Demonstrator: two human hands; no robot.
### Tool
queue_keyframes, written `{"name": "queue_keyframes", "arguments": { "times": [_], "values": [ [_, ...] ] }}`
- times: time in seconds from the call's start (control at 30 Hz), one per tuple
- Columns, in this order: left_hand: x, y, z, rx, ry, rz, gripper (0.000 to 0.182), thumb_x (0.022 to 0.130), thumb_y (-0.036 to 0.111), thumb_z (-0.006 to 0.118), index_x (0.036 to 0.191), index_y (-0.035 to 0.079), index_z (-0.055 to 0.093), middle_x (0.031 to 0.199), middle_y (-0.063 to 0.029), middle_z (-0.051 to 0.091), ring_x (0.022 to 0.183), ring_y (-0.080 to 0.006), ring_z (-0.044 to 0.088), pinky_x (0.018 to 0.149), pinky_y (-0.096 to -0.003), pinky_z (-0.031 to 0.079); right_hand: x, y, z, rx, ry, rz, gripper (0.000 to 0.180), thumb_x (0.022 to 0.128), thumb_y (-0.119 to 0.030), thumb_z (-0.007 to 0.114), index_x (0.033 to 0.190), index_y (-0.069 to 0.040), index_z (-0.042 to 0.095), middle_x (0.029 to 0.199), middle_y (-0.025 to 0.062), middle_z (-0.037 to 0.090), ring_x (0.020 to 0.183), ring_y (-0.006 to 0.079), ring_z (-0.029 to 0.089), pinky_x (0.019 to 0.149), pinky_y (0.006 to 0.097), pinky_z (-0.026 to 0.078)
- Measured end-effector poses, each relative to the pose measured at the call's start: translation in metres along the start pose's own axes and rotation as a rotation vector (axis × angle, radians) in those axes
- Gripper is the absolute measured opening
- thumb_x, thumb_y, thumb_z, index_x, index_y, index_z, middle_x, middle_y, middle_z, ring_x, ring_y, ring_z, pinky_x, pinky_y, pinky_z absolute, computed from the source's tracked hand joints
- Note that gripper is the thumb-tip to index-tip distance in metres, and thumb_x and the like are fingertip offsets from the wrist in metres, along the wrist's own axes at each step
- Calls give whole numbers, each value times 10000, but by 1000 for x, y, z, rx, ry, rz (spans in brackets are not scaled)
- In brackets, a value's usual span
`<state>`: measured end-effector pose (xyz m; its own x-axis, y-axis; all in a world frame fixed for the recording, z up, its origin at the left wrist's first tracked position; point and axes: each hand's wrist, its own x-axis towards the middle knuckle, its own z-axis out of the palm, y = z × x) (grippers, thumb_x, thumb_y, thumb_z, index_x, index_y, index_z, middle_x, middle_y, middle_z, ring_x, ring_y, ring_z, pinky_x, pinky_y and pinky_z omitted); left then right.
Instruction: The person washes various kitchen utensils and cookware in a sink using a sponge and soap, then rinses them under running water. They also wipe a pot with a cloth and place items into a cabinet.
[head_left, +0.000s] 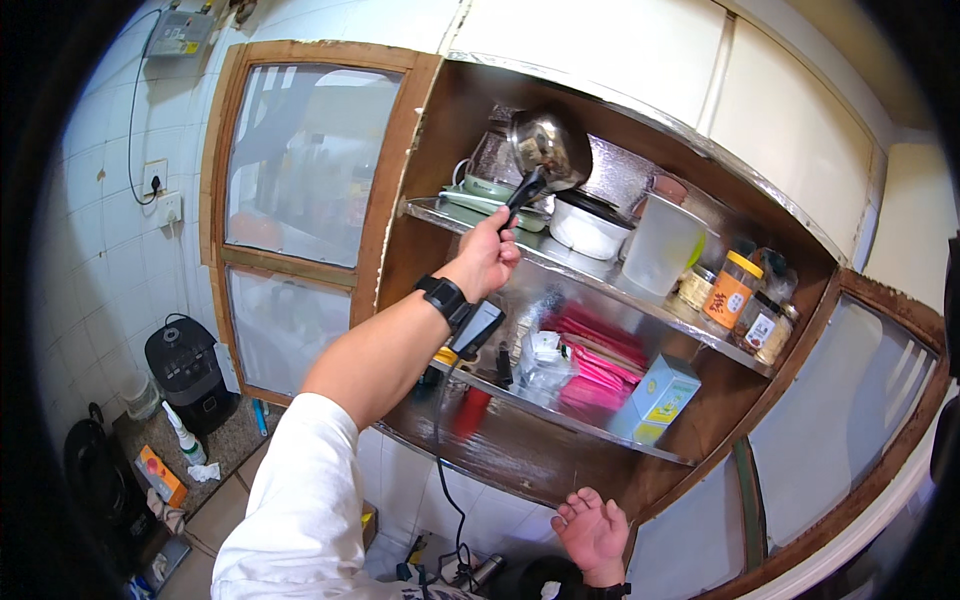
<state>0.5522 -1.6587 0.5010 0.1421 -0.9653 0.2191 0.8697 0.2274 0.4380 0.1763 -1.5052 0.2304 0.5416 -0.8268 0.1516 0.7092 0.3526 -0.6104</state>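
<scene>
My left hand (487, 255) grips the black handle of a shiny metal pan (551, 150). The pan is tilted up at the left part of the cabinet's upper shelf (540, 251); whether it touches anything there, I cannot tell. Just behind the handle sits a green kitchen appliance (487, 187), partly covered. A white pot with a black lid (585, 229) stands to the right of the pan, and a frosted plastic pitcher (660, 244) beyond it. Low in the view, my right hand (596, 529) is empty, palm up with fingers loosely bent, below the cabinet.
Several jars (731, 292) line the upper shelf's right end. The lower shelf bears pink packages (600, 367) and a light-blue box (656, 397). Cabinet doors stand open at left (307, 165) and right (847, 420). A cable (439, 435) hangs near my left wrist. A black cooker (191, 375) occupies the counter.
</scene>
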Motion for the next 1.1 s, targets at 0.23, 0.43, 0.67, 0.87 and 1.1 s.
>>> {"name": "queue_keyframes", "arguments": {
  "times": [0.23,0.43,0.67,0.87,1.1],
  "values": [
    [-3,-13,-3,-39,-12,46,271,1005,312,592,988,41,595,661,32,438,510,-67,356,438,-207,324,18,14,6,26,-115,94,459,926,-400,575,1215,-44,600,1214,129,654,1120,303,597,975,468,440],
    [-1,1,-27,0,-172,-70,281,1016,314,573,1081,42,602,654,41,442,514,-58,371,430,-195,325,12,14,-1,8,-92,87,462,940,-395,564,1229,-36,593,1228,127,645,1148,303,584,1000,461,439],
    [-32,28,-40,70,-362,-199,338,1024,337,552,1138,22,595,648,47,407,511,-60,353,444,-197,318,7,14,-13,40,-64,100,453,955,-385,567,1227,-24,597,1215,133,645,1151,304,588,1002,445,451],
    [-88,31,-42,29,-380,-295,422,1041,375,505,1238,7,564,654,27,393,532,-74,363,427,-205,327,8,8,-19,26,-102,96,438,963,-372,571,1237,-31,589,1217,133,627,1151,300,577,1005,442,443],
    [-161,59,-57,583,-156,208,397,1031,353,535,1221,8,587,691,60,404,547,-26,363,440,-181,307,4,5,-30,45,-106,88,352,984,-322,558,1222,-65,598,1171,112,627,1112,284,581,972,415,451]
  ]
}}
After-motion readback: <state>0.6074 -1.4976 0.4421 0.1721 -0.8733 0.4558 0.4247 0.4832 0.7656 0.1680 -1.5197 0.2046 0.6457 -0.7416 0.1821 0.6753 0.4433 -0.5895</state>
